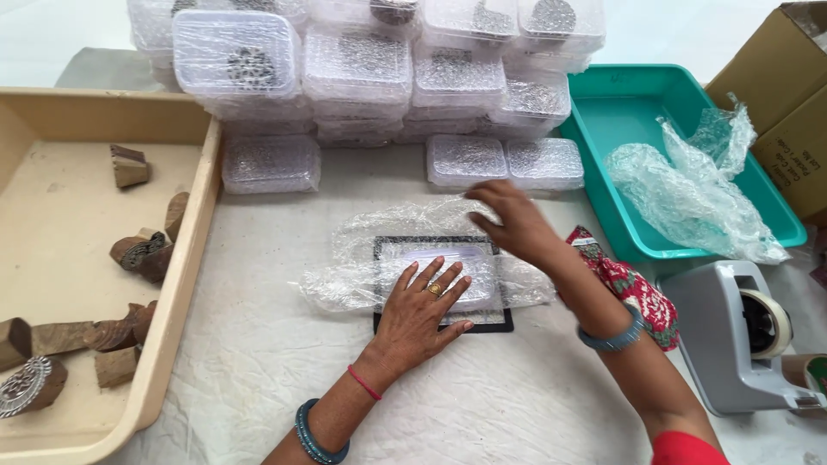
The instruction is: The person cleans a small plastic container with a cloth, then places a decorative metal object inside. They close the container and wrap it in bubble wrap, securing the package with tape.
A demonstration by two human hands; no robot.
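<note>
frame: flat black-edged square frame (444, 320) at middle of the cloth-covered tabletop (517, 405), under crinkled clear bubble wrap (379, 232)
left hand: left hand (422, 312) flat on wrap, fingers spread
right hand: right hand (515, 224) on wrap's far edge, fingers together
left edge: beige tray (177, 344), carved wooden blocks (142, 252)

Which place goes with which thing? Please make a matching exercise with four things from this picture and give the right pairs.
Things:
1. wooden blocks
2. loose bubble wrap
3. tape dispenser
4. left hand

Places:
A. in the teal tray
B. flat on the wrapped black-edged box
C. in the beige tray
D. at the right edge of the table

Pairs: 1-C, 2-A, 3-D, 4-B
</note>
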